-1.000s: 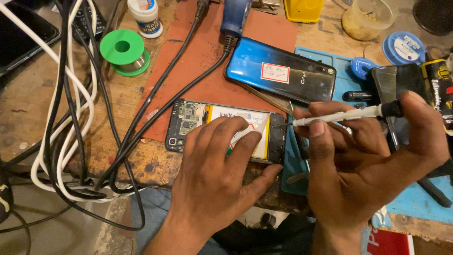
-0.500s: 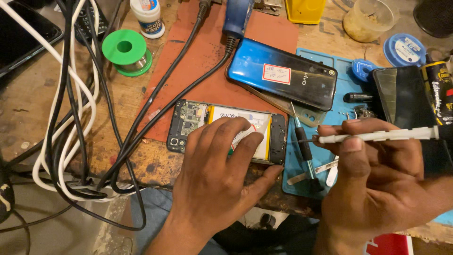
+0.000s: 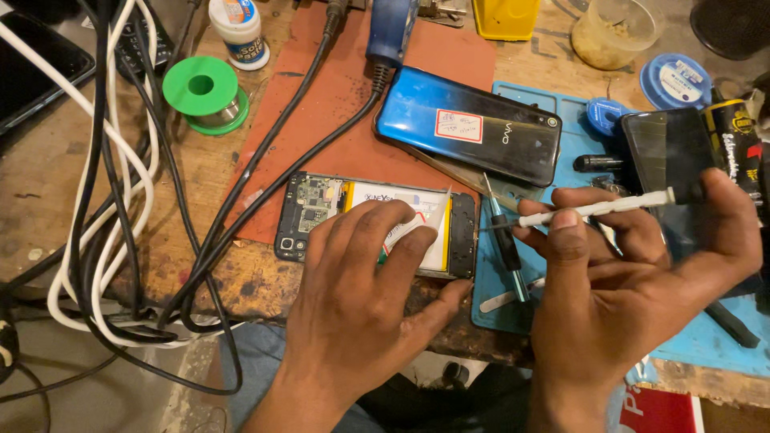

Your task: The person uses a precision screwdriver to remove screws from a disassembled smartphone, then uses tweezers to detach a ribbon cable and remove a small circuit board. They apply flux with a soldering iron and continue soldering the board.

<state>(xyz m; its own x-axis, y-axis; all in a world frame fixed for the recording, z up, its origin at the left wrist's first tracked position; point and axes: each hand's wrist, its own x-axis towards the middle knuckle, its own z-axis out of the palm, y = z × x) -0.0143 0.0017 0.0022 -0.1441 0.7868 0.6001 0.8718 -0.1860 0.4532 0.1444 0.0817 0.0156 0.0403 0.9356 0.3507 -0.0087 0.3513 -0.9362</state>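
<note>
I see the wooden table [image 3: 48, 216] with a red mat [image 3: 353, 120] on it. The opened phone [image 3: 321, 210] lies at the mat's near edge, my left hand [image 3: 365, 281] flat on its battery, holding nothing. My right hand [image 3: 634, 273] pinches 1 white screwdriver [image 3: 597, 208] just beside it.

The opened phone [image 3: 321, 210] lies flat, back off, at the near edge of the red mat [image 3: 337, 120], its circuit board at the left and white battery (partly covered) in the middle. The white tool [image 3: 597, 208] hangs nearly level, right of that mat.
</note>
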